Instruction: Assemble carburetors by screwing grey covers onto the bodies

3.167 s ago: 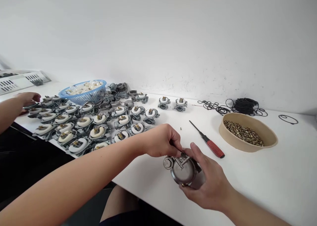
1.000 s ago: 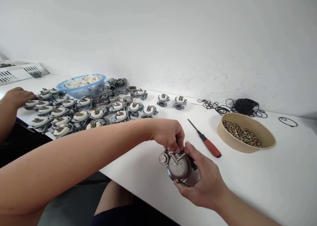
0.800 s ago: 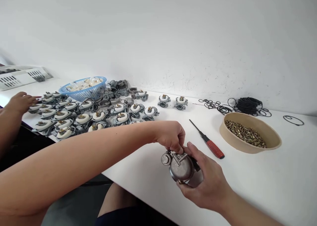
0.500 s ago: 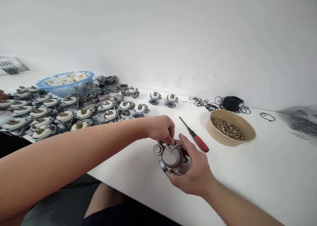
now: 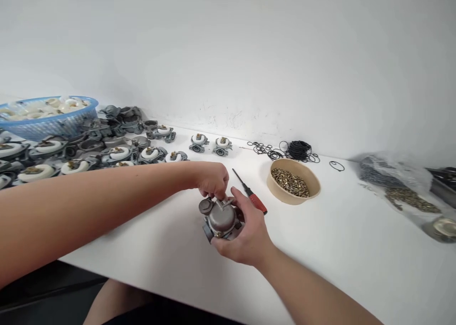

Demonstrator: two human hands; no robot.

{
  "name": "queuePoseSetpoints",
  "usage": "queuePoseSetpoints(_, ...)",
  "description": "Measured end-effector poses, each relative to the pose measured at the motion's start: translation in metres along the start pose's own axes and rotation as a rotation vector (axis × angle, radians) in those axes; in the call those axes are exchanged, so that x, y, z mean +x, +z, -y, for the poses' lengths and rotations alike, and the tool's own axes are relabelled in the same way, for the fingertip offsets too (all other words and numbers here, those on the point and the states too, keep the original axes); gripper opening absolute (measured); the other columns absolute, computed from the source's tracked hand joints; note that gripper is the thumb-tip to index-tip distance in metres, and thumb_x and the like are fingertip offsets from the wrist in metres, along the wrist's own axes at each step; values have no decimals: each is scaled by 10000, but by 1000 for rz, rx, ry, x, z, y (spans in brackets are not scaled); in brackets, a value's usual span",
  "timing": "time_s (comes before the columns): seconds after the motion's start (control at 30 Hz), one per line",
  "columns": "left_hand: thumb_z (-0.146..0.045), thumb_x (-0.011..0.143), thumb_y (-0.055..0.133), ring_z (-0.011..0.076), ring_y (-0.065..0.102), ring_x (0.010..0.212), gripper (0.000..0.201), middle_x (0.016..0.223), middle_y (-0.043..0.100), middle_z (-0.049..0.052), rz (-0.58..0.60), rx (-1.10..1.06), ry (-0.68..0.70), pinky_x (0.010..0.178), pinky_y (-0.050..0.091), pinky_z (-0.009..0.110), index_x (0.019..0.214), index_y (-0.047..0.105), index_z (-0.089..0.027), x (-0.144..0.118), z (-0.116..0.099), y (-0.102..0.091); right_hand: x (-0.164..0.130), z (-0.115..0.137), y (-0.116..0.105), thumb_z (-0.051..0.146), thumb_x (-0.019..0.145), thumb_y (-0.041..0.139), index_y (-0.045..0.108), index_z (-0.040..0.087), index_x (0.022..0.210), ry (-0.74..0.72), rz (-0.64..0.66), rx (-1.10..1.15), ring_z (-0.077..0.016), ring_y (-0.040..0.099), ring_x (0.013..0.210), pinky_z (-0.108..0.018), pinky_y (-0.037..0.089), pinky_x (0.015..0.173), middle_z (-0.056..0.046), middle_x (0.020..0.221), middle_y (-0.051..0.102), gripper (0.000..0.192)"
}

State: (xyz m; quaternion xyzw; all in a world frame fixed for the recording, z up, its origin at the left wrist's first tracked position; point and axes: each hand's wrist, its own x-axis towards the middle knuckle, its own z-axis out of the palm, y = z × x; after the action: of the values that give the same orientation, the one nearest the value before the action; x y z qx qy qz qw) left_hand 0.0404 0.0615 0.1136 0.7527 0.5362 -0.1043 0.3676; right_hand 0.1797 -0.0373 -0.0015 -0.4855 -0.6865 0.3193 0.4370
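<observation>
I saw my right hand [image 5: 245, 234] cupping a smooth, rounded grey metal carburettor [image 5: 220, 219] just above the white table [image 5: 356, 249]. My left hand [image 5: 213, 180] pinched its top fitting; what the fingertips held was hidden. Right of it, bagged parts [image 5: 395, 185] blurred at the frame's edge.

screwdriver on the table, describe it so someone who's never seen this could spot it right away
Start at the tan bowl of small brass parts on the white table. Just to its left, beyond the right hand, lies the screwdriver, slanted. It alone has a red handle and a thin dark shaft.
</observation>
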Motion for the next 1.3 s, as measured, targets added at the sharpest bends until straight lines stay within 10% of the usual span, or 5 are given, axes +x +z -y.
queuePoseSetpoints(0.5,-285,712,644,159,560,689,112,805,702,44,-227,270,387,620,399,267,766,690,-198,49,-34,-17,5,-5,-2,340,501,741,417,171,1385,77,25,89,-269,663,1051,-393,556,953,-122,1199,638,957)
queuePoseSetpoints(0.77,-363,792,662,155,611,769,268,848,667,60,-799,-574,454,728,487,294,947,626,-148,-27,25,11,3,-9,-6,328,525,796,429,207,1394,58,17,106,-283,673,1039,-456,553,948,-120,1200,642,951)
queuePoseSetpoints(1.0,-448,669,805,273,518,1266,750,1359,539,147,-547,-697,556,1098,374,383,1287,478,-176,-33,76,90,0,-16,-3,334,538,837,388,219,1436,75,15,130,-285,674,1039,-433,582,884,-144,1258,606,1011)
queuePoseSetpoints(1.3,-227,535,934,243,628,1088,836,1149,629,105,-218,-1092,711,971,478,355,1205,435,-189,-5,69,116,4,-19,-5,445,495,861,401,148,1424,56,-14,135,-341,629,1125,-456,570,900,-183,1225,611,1078)
